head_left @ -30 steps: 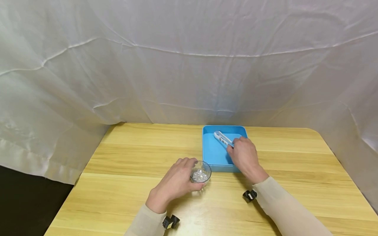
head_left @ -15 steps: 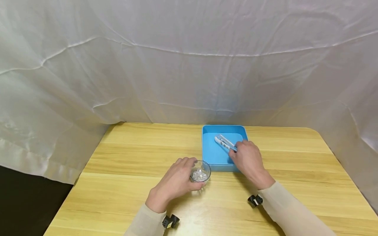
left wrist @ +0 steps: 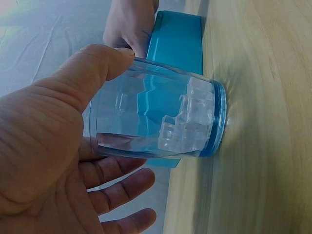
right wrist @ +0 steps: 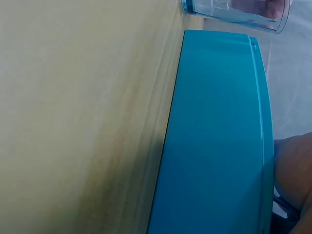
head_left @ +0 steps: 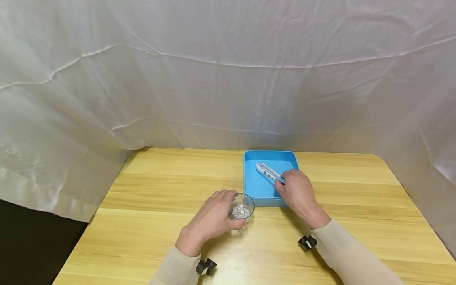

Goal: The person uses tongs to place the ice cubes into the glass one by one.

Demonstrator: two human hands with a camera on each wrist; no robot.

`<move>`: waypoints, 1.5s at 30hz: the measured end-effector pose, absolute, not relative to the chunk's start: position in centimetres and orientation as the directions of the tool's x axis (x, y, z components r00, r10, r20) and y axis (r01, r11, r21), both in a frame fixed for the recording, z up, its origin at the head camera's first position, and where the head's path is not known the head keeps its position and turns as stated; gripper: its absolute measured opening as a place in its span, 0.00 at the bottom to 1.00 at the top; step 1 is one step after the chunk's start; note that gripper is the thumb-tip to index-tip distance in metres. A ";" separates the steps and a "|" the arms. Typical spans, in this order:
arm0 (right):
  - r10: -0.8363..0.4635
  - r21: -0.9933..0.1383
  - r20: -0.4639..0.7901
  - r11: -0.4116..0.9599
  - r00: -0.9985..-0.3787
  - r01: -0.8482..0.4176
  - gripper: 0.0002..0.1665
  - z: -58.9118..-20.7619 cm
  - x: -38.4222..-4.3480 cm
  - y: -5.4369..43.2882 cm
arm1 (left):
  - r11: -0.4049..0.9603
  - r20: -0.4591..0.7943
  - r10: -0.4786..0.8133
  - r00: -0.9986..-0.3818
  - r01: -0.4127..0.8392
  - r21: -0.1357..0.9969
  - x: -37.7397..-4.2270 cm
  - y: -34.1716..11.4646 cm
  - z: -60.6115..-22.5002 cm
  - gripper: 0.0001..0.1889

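My left hand (head_left: 211, 219) holds a clear drinking glass (head_left: 248, 202) upright on the table, thumb on the near side and fingers on the far side. Several clear ice-like cubes (left wrist: 190, 119) lie in its bottom. In the left wrist view the thumb and forefinger span the rim, and the other fingers extend apart from the glass. My right hand (head_left: 299, 193) grips white and blue tongs (head_left: 268, 171) over a blue tray (head_left: 254, 188). Their tips point to the far left; whether anything is between them is too small to tell. The tray wall hides them from the right wrist view.
The tray stands just beyond and right of the glass, near the back of the wooden table (head_left: 153, 198). A pale cloth curtain (head_left: 221, 91) hangs behind and at both sides. Dark floor (head_left: 32, 241) shows past the left edge.
My right hand and the tongs have moved slightly toward me and to the right, then the tips shifted a little left. My left hand and the glass have stayed in place.
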State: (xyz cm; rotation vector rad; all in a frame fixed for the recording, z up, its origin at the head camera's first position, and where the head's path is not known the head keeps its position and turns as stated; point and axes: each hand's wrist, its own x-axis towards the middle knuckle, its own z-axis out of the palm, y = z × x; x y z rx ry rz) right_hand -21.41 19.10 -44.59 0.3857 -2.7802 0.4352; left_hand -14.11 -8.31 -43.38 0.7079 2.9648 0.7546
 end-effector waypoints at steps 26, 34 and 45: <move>-0.191 -0.341 0.415 0.873 -0.890 -0.347 0.14 -45.4 -18.1 19.7 | 0.778 0.104 0.425 -0.899 0.422 0.465 -14.0 -8.5 -43.5 0.43; -0.195 -0.344 0.444 0.864 -0.875 -0.367 0.12 -45.4 -17.3 19.6 | 0.778 0.101 0.428 -0.898 0.423 0.465 -14.0 -8.6 -43.5 0.43; -0.239 -0.309 0.593 0.815 -0.769 -0.491 0.08 -45.0 -16.0 19.6 | 0.778 0.091 0.423 -0.902 0.413 0.473 -14.0 -8.6 -43.5 0.43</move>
